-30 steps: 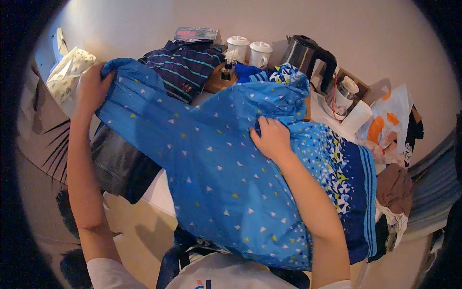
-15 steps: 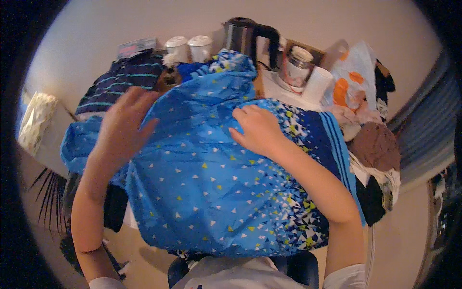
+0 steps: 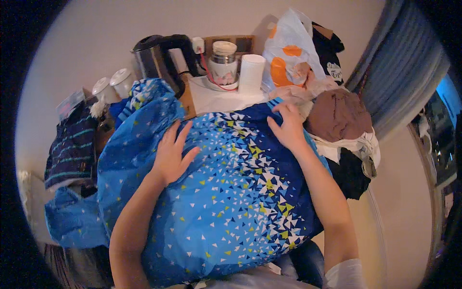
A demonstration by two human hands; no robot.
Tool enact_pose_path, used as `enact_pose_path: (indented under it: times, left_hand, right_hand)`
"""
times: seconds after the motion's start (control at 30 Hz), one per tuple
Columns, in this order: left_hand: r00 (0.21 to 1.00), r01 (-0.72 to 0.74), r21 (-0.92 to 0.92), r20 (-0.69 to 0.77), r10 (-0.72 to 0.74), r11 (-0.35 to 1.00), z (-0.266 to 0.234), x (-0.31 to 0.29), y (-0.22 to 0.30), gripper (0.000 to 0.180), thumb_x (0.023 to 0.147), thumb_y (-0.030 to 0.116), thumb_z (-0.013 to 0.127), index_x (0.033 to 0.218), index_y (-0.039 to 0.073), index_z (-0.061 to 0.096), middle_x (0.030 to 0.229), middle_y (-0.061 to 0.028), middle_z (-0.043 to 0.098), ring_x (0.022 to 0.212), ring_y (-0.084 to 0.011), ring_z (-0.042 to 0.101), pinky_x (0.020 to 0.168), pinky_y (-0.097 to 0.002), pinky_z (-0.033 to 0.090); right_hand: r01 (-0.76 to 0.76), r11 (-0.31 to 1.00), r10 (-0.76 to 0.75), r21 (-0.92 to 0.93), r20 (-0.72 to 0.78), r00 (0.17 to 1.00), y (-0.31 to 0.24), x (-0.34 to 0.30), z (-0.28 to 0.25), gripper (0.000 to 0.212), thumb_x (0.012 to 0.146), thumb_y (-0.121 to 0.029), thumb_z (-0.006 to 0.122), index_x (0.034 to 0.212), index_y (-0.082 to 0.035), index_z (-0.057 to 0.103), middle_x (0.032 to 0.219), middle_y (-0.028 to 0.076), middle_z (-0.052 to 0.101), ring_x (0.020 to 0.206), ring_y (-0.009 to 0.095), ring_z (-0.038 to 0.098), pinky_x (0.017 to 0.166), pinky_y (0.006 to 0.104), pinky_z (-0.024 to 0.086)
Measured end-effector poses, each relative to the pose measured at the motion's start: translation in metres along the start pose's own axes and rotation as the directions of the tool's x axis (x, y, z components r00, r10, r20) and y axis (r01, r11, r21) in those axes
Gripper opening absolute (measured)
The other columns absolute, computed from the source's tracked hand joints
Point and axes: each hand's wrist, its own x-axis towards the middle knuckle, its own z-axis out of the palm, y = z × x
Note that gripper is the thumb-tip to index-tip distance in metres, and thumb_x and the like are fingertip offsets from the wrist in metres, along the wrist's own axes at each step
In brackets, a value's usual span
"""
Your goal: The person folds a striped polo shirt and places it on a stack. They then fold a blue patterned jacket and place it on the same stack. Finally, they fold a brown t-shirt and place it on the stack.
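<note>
— Where is the blue garment of thin, creased fabric printed with white and yellow-green triangles (image 3: 216, 192)?

— Spread over the near edge of the white table (image 3: 206, 100) and drooping past it; its right side turns dark navy.

— And the left hand (image 3: 172, 155)?

— Open, palm down, fingers spread on the light-blue part, gripping nothing that I can see.

— The right hand (image 3: 289, 129)?

— On the navy part, by a light-blue striped band (image 3: 275, 103). Its fingers bend over the fabric, but I can't tell whether they pinch it.

— What stands along the far edge?

— A black-and-steel kettle (image 3: 155, 60), then a pale lidded jar with a pink pattern (image 3: 223, 68), a plain white cylinder (image 3: 251, 74) and a whitish plastic bag with orange shapes (image 3: 288, 43).

— And toward the corners?

— Far left, two white lidded mugs (image 3: 102, 88) near a navy shirt with thin teal stripes (image 3: 72, 149); by the right edge, a crumpled brown cloth (image 3: 340, 115).
</note>
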Motion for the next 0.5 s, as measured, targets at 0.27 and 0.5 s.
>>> enact_pose_path:
  times: [0.27, 0.5]
  left_hand:
    - [1.0, -0.03, 0.057, 0.01, 0.029, 0.998, -0.006, 0.004, 0.011, 0.064, 0.087, 0.028, 0.058, 0.142, 0.008, 0.032, 0.147, -0.022, 0.026, 0.134, -0.0406, 0.026, 0.111, -0.0471, 0.022]
    - [0.998, -0.047, 0.068, 0.04, 0.045, 0.997, -0.003, -0.001, 0.007, 0.066, 0.087, 0.033, 0.058, 0.143, 0.01, 0.032, 0.15, -0.0209, 0.022, 0.137, -0.0395, 0.023, 0.111, -0.0499, 0.019]
  right_hand:
    - [-0.184, 0.949, 0.186, -0.256, -0.014, 0.982, 0.025, 0.007, 0.0, 0.036, 0.078, -0.027, 0.068, 0.102, -0.001, 0.06, 0.092, 0.018, 0.063, 0.088, 0.035, 0.061, 0.079, 0.042, 0.049]
    - [-0.051, 0.941, 0.022, -0.335, -0.09, 0.996, 0.03, 0.014, -0.006, 0.019, 0.082, -0.009, 0.057, 0.1, -0.005, 0.064, 0.084, 0.016, 0.064, 0.079, 0.034, 0.062, 0.069, 0.0445, 0.048]
